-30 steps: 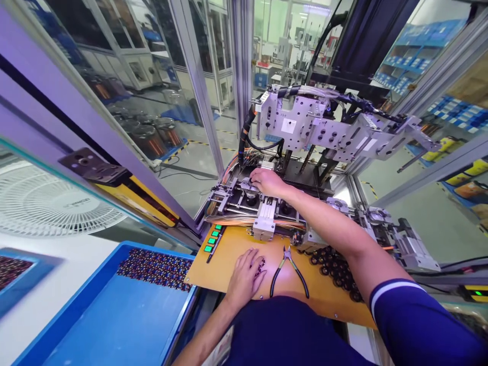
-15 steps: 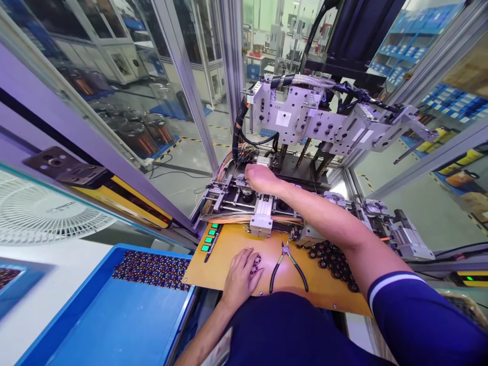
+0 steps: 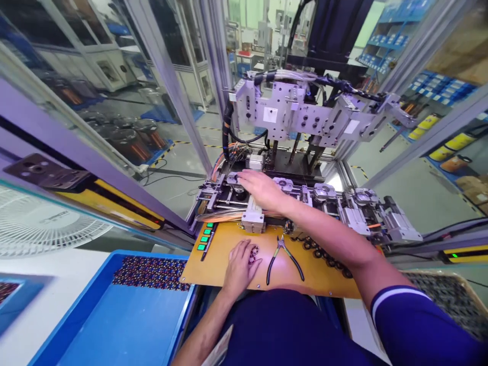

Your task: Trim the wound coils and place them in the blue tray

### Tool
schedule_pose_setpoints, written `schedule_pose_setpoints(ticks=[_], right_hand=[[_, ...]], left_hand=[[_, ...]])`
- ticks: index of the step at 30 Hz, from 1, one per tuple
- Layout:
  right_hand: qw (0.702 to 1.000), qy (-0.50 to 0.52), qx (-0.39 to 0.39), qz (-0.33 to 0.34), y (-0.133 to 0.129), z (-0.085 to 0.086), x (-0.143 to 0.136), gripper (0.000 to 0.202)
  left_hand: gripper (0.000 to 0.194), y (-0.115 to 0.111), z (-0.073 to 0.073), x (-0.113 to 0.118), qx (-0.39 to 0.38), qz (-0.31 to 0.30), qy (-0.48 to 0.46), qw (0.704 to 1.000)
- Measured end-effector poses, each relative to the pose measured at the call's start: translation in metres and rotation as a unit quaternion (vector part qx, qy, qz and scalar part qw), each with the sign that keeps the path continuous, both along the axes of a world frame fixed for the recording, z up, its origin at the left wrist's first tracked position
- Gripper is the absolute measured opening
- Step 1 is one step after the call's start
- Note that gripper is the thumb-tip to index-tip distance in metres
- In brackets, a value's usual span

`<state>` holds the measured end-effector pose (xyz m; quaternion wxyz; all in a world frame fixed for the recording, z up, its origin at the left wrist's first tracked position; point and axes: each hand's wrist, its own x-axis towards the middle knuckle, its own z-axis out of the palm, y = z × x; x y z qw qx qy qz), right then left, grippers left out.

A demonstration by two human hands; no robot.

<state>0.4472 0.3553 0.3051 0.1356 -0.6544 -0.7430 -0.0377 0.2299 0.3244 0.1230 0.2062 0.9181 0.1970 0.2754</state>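
My left hand (image 3: 239, 267) rests on the yellow board (image 3: 224, 274), its fingers curled around small ring-shaped parts (image 3: 253, 253) at their right side. Over the machine's left fixture (image 3: 233, 179) reaches my right hand (image 3: 261, 188), palm down. Its fingertips are near the fixture, and whether anything is under them is hidden. Cutting pliers (image 3: 281, 254) lie on the board with handles spread, right of my left hand. Dark ring parts (image 3: 324, 255) form a pile partly beneath my right forearm.
A blue tray (image 3: 87, 315) at the left holds rows of wound rings (image 3: 148, 273). Green buttons (image 3: 204, 239) line the board's left edge. Metal plates (image 3: 282, 114) hang above the fixtures. Another tray of parts (image 3: 446, 300) stands at the right.
My right hand has flattened and its fingers have stretched out over the left fixture. My left hand keeps its place by the rings. The whole view has shifted slightly.
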Motion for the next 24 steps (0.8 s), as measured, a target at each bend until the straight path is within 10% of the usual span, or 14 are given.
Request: schedule_pose_setpoints(ticks=[6, 11, 18, 24], right_hand=[[0.98, 0.104, 0.15, 0.072, -0.174, -0.061, -0.061, 0.027], [0.962, 0.109, 0.152, -0.197, -0.272, -0.126, -0.047, 0.019], [0.921, 0.146, 0.11, -0.344, -0.285, -0.154, -0.009, 0.014], [0.904, 0.246, 0.137, -0.32, -0.27, -0.138, -0.021, 0.023]], left_hand=[[0.054, -0.002, 0.004, -0.016, -0.011, -0.012, -0.045, 0.999], [0.057, -0.006, 0.02, -0.034, -0.004, 0.02, -0.061, 0.998], [0.053, -0.013, 0.063, -0.025, -0.004, 0.02, -0.085, 0.996], [0.031, -0.027, 0.098, -0.01, -0.076, -0.051, -0.085, 0.992]])
